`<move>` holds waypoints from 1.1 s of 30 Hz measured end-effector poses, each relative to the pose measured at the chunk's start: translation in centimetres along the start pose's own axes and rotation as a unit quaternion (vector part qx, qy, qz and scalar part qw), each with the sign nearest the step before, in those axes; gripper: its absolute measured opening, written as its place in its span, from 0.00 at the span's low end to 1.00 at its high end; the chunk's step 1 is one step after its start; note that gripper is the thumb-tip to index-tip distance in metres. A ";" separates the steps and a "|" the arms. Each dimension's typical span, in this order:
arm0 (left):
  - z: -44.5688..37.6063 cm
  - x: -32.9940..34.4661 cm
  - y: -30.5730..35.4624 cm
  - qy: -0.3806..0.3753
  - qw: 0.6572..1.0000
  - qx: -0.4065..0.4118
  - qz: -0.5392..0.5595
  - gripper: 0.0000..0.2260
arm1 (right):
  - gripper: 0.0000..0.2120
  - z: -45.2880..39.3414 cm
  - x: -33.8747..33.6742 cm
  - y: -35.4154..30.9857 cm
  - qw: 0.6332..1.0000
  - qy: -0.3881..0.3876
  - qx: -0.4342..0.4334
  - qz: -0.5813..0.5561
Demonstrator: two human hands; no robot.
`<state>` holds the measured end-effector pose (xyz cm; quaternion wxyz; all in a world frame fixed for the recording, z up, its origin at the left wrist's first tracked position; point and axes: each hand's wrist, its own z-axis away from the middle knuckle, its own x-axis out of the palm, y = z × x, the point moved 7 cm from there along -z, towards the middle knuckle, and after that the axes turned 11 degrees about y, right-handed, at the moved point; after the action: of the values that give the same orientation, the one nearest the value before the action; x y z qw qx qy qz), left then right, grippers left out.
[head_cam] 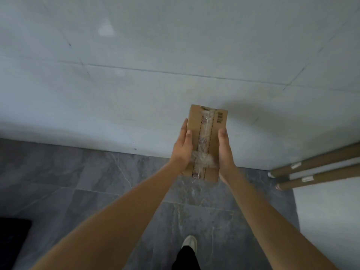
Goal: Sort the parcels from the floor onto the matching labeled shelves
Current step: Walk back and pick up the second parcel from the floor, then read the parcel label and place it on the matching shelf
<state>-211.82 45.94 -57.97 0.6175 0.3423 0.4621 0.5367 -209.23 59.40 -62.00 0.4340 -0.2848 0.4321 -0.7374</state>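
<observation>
I see both hands, left hand (182,146) and right hand (225,151), clasping one flat brown taped cardboard parcel (205,141); no shelf visible, so placement remains.

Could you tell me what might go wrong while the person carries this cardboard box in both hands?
The box is pinched only by its long sides between the left hand and right hand, so it could slip out downward. Its clear tape looks bunched and loose near the lower end, so a flap might open. Two cardboard tubes lie on the floor to the right, a possible trip hazard. No shelf label is in view, so a mismatch is possible.
</observation>
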 end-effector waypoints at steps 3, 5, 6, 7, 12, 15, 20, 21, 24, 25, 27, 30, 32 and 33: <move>3.2 -2.5 4.5 0.003 0.999 0.036 0.015 0.21 | 0.48 4.4 0.7 -4.8 0.999 0.004 -0.038 -0.009; 5.4 -4.0 7.0 0.003 0.998 0.059 0.025 0.22 | 0.46 7.8 1.5 -8.1 0.997 0.004 -0.076 -0.002; 6.5 -4.9 8.1 0.004 0.997 0.069 0.031 0.22 | 0.42 9.4 1.8 -9.6 0.996 0.006 -0.091 0.001; 7.8 -5.9 9.2 0.006 0.996 0.076 0.037 0.22 | 0.38 11.1 2.1 -10.7 0.995 0.011 -0.103 0.003; 14.0 -10.7 16.1 0.006 0.990 0.128 0.057 0.21 | 0.33 20.0 3.2 -17.1 0.985 0.020 -0.170 0.015; 18.1 -13.4 22.7 0.011 0.981 0.180 0.066 0.21 | 0.35 25.2 3.9 -23.2 0.975 0.014 -0.220 0.007; 24.2 -17.7 35.3 0.038 0.955 0.278 0.096 0.21 | 0.30 33.0 5.2 -36.1 0.945 0.002 -0.326 -0.010; 25.4 -18.3 37.5 0.044 0.948 0.299 0.101 0.21 | 0.30 34.4 5.3 -38.5 0.938 0.006 -0.346 -0.016; 28.4 -19.9 42.8 0.065 0.928 0.345 0.121 0.21 | 0.31 38.0 5.5 -43.7 0.920 0.011 -0.392 -0.025; 29.1 -20.3 44.0 0.070 0.923 0.356 0.128 0.20 | 0.31 39.1 5.5 -44.9 0.915 0.013 -0.403 -0.029; 30.2 -20.9 46.0 0.071 0.914 0.375 0.138 0.20 | 0.29 40.5 5.4 -46.8 0.906 0.015 -0.421 -0.036; 31.2 -21.2 47.6 0.066 0.906 0.392 0.141 0.20 | 0.30 42.0 5.3 -48.5 0.896 0.012 -0.443 -0.041; 31.5 -21.2 48.3 0.065 0.903 0.401 0.139 0.21 | 0.35 42.6 5.2 -48.9 0.896 0.015 -0.442 -0.039; 31.6 -21.1 48.6 0.064 0.902 0.404 0.137 0.21 | 0.37 42.9 5.1 -49.0 0.897 0.019 -0.440 -0.040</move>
<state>-198.90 36.80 1.64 0.3158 0.5870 0.6264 0.4041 -196.78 50.40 1.48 0.2263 -0.4501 0.7086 -0.4940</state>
